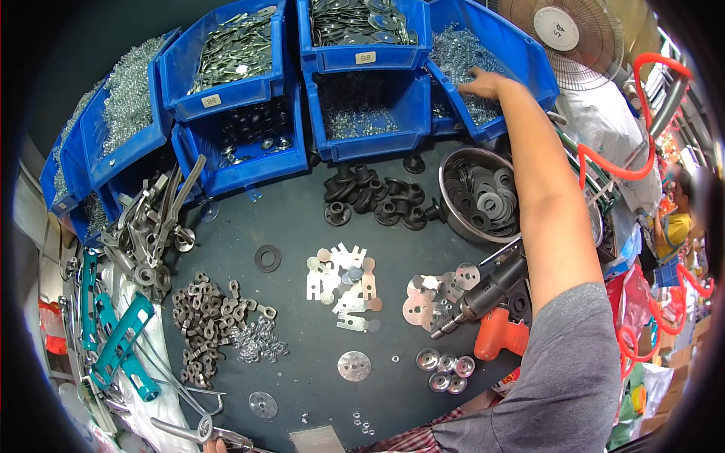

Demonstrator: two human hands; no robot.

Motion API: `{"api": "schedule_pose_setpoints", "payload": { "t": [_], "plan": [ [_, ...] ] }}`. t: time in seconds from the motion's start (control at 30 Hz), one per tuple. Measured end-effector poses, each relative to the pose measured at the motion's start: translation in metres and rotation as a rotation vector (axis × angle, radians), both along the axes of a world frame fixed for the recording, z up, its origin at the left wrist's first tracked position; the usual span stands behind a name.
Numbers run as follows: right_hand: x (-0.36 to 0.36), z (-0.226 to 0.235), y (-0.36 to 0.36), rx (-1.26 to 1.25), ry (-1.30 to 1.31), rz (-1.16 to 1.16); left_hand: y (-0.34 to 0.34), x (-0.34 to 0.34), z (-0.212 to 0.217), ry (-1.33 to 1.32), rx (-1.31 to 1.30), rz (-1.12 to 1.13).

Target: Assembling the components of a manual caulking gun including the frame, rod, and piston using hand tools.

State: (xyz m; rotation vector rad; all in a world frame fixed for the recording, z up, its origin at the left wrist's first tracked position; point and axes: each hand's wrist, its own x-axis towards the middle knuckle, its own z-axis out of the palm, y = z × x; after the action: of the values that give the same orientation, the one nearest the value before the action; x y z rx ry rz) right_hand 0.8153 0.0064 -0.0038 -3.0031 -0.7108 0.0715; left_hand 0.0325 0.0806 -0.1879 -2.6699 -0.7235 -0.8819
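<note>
My right hand (487,84) reaches into a blue bin (538,75) at the far right, its fingers apart on the small silvery fasteners (462,51) there. Nothing shows between the fingers. At the bottom edge only the fingertips of my left hand (214,446) show, closed on a metal lever (204,430) with a round eye; the rest of that hand is cut off. Near it lie a thin disc with holes (263,405) and a square metal plate (317,439). Under my right forearm sits a metal bowl (450,202) of dark flat washers (489,204).
Blue bins (370,59) of metal parts line the back. A power tool (491,291) with an orange-red grip lies right, beside shiny cups (445,370). Flat plates (343,279), black bushings (377,195) and steel links (202,325) cover the mat. Teal handles (124,340) stand left; a fan (559,30) is behind.
</note>
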Motion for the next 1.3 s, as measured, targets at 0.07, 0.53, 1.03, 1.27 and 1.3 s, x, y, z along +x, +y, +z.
{"api": "schedule_pose_setpoints", "payload": {
  "t": [0.07,0.53,1.03,1.27,1.3],
  "plan": [
    [0.008,-0.005,-0.002,-0.023,0.060,0.035,0.001,-0.006,-0.004,0.020,0.025,0.010],
    [-0.012,-0.015,-0.003,-0.067,-0.107,-0.005,0.020,-0.058,-0.050,0.065,-0.091,-0.094],
    [0.089,0.000,-0.039,1.511,0.675,-0.301,0.003,-0.005,-0.016,-0.102,-0.009,-0.029],
    [0.013,0.001,-0.023,1.884,0.920,-0.124,0.004,0.010,0.002,-0.058,-0.134,-0.096],
    [0.009,0.001,-0.024,1.911,0.992,-0.036,0.004,0.014,0.004,-0.077,-0.160,-0.107]
  ]
}}
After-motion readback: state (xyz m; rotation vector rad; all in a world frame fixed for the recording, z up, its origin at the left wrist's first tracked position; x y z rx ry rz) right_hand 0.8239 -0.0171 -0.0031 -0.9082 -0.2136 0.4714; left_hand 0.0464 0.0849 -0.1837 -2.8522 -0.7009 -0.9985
